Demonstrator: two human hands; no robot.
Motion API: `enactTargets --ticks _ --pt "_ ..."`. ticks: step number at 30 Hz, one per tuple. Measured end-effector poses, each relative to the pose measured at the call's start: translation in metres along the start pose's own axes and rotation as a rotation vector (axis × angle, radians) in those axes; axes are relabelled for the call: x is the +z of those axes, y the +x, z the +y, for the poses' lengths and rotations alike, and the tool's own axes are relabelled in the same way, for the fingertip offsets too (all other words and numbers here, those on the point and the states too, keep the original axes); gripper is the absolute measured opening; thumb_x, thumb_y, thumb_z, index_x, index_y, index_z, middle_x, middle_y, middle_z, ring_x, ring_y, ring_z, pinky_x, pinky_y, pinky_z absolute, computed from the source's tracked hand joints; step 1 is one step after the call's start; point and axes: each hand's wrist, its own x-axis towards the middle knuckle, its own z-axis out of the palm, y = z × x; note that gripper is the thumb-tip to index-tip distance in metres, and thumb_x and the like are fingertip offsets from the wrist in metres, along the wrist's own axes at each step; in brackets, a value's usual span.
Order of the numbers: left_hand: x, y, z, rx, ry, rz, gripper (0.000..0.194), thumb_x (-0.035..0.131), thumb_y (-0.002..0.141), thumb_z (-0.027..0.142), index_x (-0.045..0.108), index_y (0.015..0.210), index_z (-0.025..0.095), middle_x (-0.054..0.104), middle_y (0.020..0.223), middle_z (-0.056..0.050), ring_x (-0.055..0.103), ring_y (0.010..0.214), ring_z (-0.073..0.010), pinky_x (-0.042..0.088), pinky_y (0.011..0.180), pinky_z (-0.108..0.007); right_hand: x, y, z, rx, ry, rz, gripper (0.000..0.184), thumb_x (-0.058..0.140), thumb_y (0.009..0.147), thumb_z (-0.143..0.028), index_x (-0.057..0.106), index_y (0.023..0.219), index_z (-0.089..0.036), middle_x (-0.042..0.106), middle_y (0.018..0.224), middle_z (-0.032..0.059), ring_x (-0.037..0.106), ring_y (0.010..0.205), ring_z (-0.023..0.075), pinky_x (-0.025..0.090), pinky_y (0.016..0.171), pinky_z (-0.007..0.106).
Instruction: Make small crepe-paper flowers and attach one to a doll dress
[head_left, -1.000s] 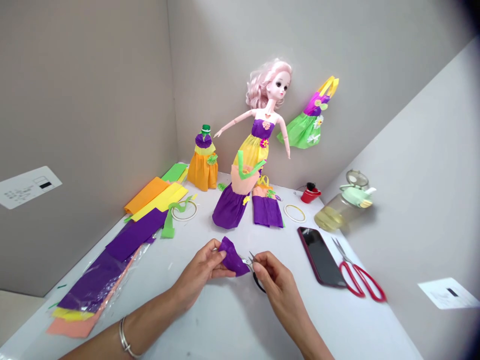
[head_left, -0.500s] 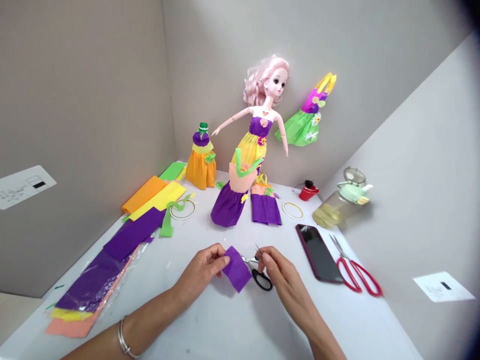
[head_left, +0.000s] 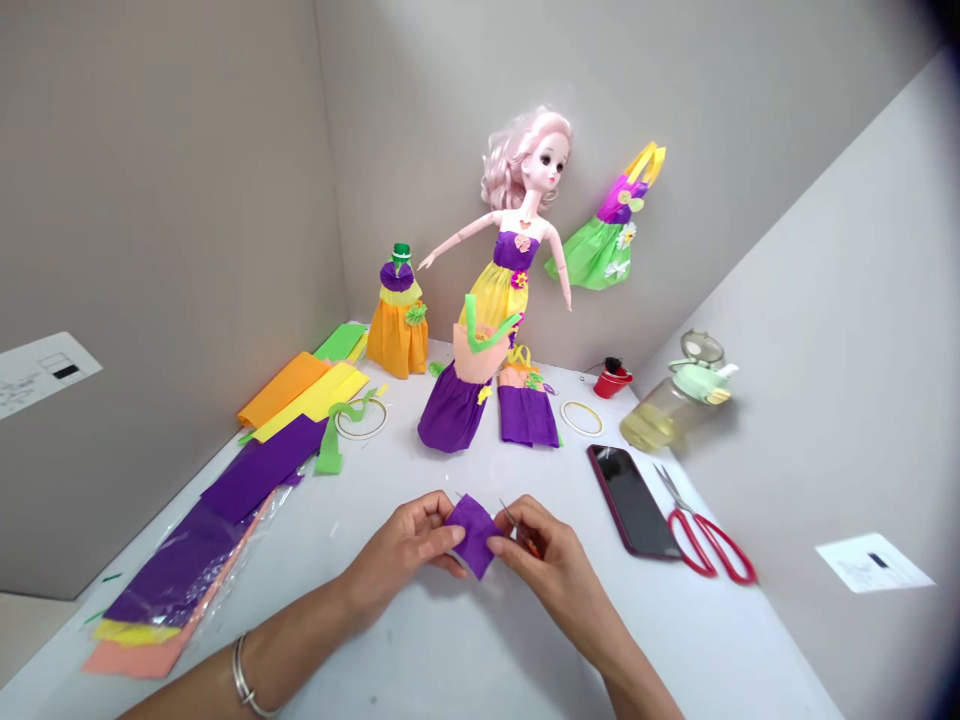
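A small piece of purple crepe paper (head_left: 475, 534) is stretched between my two hands above the front middle of the table. My left hand (head_left: 409, 545) pinches its left edge between thumb and fingers. At the right corner, the thumb and fingertips of my right hand (head_left: 541, 550) grip the same piece. Small scissors (head_left: 506, 511) are tucked inside the right hand, a thin blade pointing up and their handles mostly hidden by the fingers. Behind the paper stands a doll (head_left: 514, 250) in a purple and yellow dress.
Folded crepe paper (head_left: 262, 468) lies along the left. Paper dresses (head_left: 454, 410) and tape rings (head_left: 582, 419) sit toward the back. To the right are a phone (head_left: 631, 503), red-handled scissors (head_left: 703, 535), a bottle (head_left: 660, 410) and a small red bucket (head_left: 611, 382).
My right hand has moved in to grip the paper's right corner. The scissors' black handle, visible beside the paper before, is now mostly hidden in that hand. The left hand keeps its hold.
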Motion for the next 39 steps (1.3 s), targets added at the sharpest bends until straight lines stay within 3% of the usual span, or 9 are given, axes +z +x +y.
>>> enactTargets --ticks 3,14,17,21,24,28,33,36,39 --pt "-0.001 0.001 -0.003 -0.024 -0.026 0.019 0.025 0.070 0.080 0.037 0.056 0.087 0.017 0.064 0.083 -0.002 0.059 0.074 -0.0136 0.054 0.070 -0.028 0.002 -0.001 -0.004 0.002 -0.012 -0.026 0.024 0.060 0.086 -0.030 0.051 0.067 -0.019 0.042 0.072 -0.0029 0.039 0.067 0.0137 0.032 0.062 0.026" --pt "-0.008 0.006 -0.008 -0.104 -0.028 0.024 0.062 0.081 0.067 0.033 0.054 0.121 0.020 0.065 0.096 -0.004 0.061 0.076 -0.0151 0.050 0.065 -0.026 0.003 -0.002 -0.005 -0.006 -0.010 -0.080 0.023 0.059 0.086 -0.025 0.048 0.067 -0.020 0.039 0.072 -0.0034 0.038 0.067 0.0134 0.032 0.062 0.026" --pt "-0.008 0.006 -0.007 -0.117 0.009 0.043 0.055 0.080 0.069 0.034 0.058 0.118 0.021 0.064 0.098 -0.003 0.058 0.070 -0.0116 0.048 0.062 -0.024 0.001 -0.004 -0.006 -0.012 -0.015 -0.115 0.020 0.059 0.087 -0.024 0.051 0.070 -0.020 0.041 0.073 -0.0035 0.038 0.067 0.0130 0.031 0.062 0.026" --pt "-0.007 0.006 -0.006 -0.120 0.033 0.006 0.033 0.079 0.071 0.035 0.065 0.093 0.014 0.062 0.080 -0.001 0.054 0.063 -0.0102 0.042 0.056 -0.021 -0.001 -0.005 -0.007 0.005 -0.024 -0.168 0.020 0.059 0.087 -0.027 0.052 0.071 -0.019 0.042 0.071 -0.0039 0.038 0.065 0.0125 0.031 0.061 0.025" --pt "-0.006 0.005 -0.006 -0.096 0.016 0.027 0.026 0.076 0.075 0.036 0.064 0.081 0.014 0.060 0.072 0.000 0.053 0.063 -0.0112 0.042 0.058 -0.022 -0.002 -0.003 -0.005 0.041 -0.017 -0.101 0.021 0.055 0.091 -0.035 0.055 0.077 -0.019 0.041 0.069 -0.0044 0.037 0.064 0.0126 0.032 0.059 0.025" --pt "-0.005 0.004 -0.005 -0.078 -0.021 0.070 0.024 0.074 0.077 0.036 0.063 0.082 0.015 0.061 0.074 -0.001 0.055 0.067 -0.0127 0.043 0.061 -0.023 -0.002 -0.003 0.000 0.023 -0.085 0.039 0.025 0.045 0.097 -0.041 0.057 0.092 -0.021 0.047 0.072 -0.0029 0.042 0.065 0.0136 0.036 0.060 0.025" --pt "-0.002 0.003 -0.004 -0.078 -0.027 0.079 0.026 0.072 0.078 0.038 0.066 0.088 0.016 0.063 0.080 -0.002 0.056 0.072 -0.0142 0.044 0.064 -0.024 0.006 -0.006 0.003 -0.059 -0.220 0.036 0.038 0.031 0.102 -0.042 0.056 0.124 -0.025 0.065 0.096 0.0042 0.060 0.085 0.0188 0.045 0.077 0.029" --pt "-0.001 0.002 -0.004 -0.073 -0.032 0.102 0.026 0.072 0.078 0.040 0.066 0.090 0.017 0.064 0.082 -0.001 0.057 0.075 -0.0149 0.045 0.067 -0.024 0.010 -0.005 0.003 -0.094 -0.358 0.049 0.040 0.029 0.102 -0.041 0.056 0.127 -0.026 0.065 0.107 0.0073 0.062 0.090 0.0214 0.046 0.082 0.033" --pt "0.000 0.002 -0.003 -0.061 -0.026 0.118 0.024 0.072 0.078 0.038 0.066 0.088 0.017 0.063 0.081 0.000 0.056 0.076 -0.0147 0.044 0.069 -0.024 0.013 -0.005 0.002 -0.120 -0.371 0.035 0.037 0.029 0.102 -0.040 0.058 0.122 -0.027 0.064 0.098 0.0053 0.061 0.083 0.0196 0.047 0.076 0.031"
